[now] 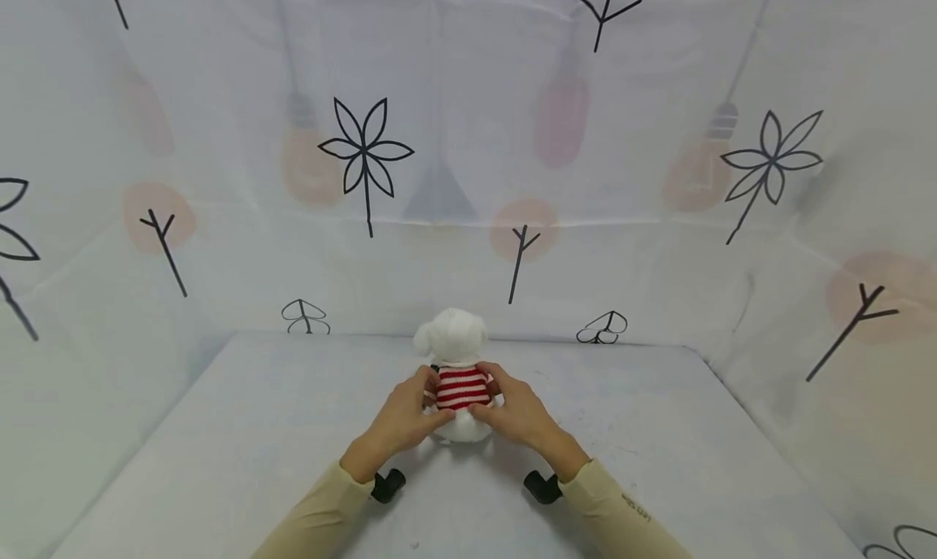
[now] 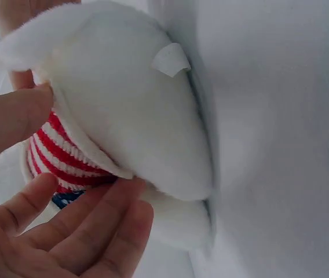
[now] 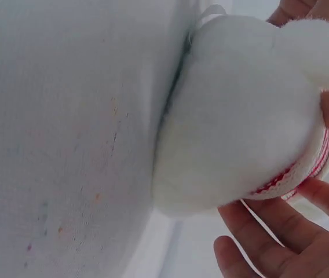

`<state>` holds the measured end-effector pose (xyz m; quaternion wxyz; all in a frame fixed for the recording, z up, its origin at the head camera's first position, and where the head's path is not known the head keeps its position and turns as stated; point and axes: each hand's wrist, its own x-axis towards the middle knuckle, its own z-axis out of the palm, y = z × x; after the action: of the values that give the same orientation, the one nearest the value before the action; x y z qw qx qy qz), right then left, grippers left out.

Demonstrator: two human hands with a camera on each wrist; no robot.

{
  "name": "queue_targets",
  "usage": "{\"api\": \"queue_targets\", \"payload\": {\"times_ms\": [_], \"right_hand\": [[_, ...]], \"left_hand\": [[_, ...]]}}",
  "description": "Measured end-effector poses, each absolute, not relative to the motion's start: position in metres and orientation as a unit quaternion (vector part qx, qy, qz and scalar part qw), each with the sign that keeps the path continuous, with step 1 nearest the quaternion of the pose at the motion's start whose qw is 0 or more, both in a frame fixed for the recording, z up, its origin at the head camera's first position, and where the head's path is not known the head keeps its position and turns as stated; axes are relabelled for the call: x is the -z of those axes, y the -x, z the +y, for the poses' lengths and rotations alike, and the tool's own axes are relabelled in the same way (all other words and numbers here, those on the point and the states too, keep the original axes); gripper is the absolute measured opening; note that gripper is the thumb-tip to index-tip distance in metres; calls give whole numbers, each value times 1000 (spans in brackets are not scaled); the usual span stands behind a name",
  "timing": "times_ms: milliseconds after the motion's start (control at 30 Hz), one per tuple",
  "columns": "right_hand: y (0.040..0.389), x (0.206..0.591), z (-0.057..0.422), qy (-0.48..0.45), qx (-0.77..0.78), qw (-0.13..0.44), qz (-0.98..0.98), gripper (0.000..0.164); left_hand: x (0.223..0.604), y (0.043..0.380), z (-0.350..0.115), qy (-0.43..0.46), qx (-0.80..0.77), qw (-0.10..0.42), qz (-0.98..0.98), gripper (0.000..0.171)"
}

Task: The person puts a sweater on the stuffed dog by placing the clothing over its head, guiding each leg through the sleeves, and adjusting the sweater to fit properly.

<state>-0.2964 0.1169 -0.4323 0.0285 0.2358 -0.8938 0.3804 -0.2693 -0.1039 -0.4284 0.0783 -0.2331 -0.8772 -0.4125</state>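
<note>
A white plush toy [image 1: 463, 429] in a red-and-white striped sweater [image 1: 464, 388] sits upright on the white table, its back towards the head camera. On its left side my left hand [image 1: 406, 411] holds it, thumb at the sweater's lower hem behind and fingers reaching round to the front. My right hand [image 1: 521, 410] grips the opposite side in the same way, its thumb near the left one. Close up in the left wrist view, fingertips [image 2: 131, 188] lie at the hem, beside a dark blue patch. The toy's face is hidden.
The white table [image 1: 293, 429] meets a pale cloth backdrop [image 1: 454, 274] printed with plants and lamps, close behind the toy. A small white tag [image 2: 172, 59] sticks out from the toy's bottom. Black wrist devices [image 1: 542, 487] sit at both sleeve cuffs.
</note>
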Motion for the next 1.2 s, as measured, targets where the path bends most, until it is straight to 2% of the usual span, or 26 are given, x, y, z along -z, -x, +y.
{"api": "queue_targets", "payload": {"times_ms": [267,433,533,667,767,1200], "right_hand": [[308,430,133,-250,-411,13,-876,57],[307,428,132,-241,-406,49,-880,46],[299,426,123,-224,-358,97,-901,49],[287,423,113,-216,-265,150,-928,67],[283,423,109,-219,-236,169,-932,71],[300,428,124,-236,-296,135,-916,55]], "left_hand": [[427,262,-97,224,406,66,-883,25],[430,266,-98,169,391,126,-896,20],[433,268,-100,145,387,153,-898,27],[435,269,-100,137,391,133,-900,35],[436,269,-99,146,395,107,-901,35],[436,264,-92,207,380,94,-896,20]]}}
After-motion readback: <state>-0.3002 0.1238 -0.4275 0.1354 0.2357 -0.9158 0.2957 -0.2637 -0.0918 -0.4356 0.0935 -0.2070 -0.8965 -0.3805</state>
